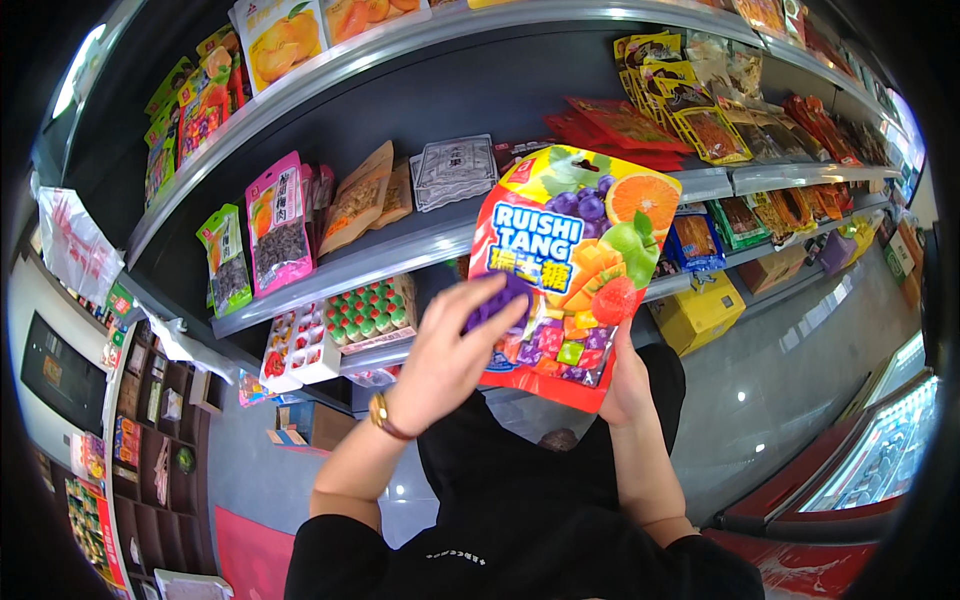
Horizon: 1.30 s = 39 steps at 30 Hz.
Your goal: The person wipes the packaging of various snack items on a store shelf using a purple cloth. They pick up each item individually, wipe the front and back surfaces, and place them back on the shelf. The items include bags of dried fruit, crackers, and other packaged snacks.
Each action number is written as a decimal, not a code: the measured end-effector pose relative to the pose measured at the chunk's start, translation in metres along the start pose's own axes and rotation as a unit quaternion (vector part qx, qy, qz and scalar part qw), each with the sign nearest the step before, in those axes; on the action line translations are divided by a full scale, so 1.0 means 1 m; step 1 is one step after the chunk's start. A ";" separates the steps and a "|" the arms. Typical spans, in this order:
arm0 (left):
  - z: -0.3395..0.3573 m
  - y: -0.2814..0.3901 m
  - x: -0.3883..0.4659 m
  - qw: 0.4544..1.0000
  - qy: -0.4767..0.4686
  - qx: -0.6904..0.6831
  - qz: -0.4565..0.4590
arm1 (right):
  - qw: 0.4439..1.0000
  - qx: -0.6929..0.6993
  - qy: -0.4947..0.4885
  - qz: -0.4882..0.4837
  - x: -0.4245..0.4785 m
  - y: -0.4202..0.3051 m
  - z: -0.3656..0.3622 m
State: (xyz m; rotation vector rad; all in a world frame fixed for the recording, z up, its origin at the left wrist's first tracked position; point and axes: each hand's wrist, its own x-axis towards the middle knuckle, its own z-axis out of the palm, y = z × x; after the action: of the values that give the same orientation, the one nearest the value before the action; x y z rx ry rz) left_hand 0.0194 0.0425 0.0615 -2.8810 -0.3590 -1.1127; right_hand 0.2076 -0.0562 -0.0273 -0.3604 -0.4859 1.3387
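A large fruit candy bag [555, 300] with a clear lower window is held up in front of the shelves. My right hand [626, 379] grips its lower right edge, the fingers hidden behind the bag. Against the bag's left side, my left hand [454, 349] holds a bunched purple cloth [499, 304] between thumb and fingers. The cloth touches the bag's front. Behind the bag, the middle shelf [360, 259] bears a pink bag of dried plums [279, 225], a green-edged bag [227, 262], brown paper pouches [364, 199] and silver packets [455, 171].
Red packets [622, 127] and yellow snack bags [694, 112] lie on the shelf at the right. Below are egg-like sweets in a tray [371, 311] and a yellow carton [697, 311]. An open cardboard box [319, 427] stands on the floor. A lit display freezer [874, 450] is at far right.
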 end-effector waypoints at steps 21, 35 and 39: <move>0.014 0.019 0.064 0.996 0.088 -0.004 -0.033 | 0.992 -0.092 -0.030 0.076 -0.006 0.021 0.009; 0.026 0.046 -0.023 0.965 -0.215 -0.050 0.144 | 0.997 0.066 -0.038 0.031 0.010 0.000 -0.001; 0.001 0.022 -0.023 0.987 -0.153 -0.002 0.052 | 0.997 0.065 -0.028 0.012 0.011 -0.001 -0.004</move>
State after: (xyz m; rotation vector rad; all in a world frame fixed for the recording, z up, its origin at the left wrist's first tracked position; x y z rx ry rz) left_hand 0.0088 0.0166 0.0463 -3.0338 -0.2101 -0.6560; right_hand 0.2122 -0.0454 -0.0284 -0.2220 -0.4400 1.3996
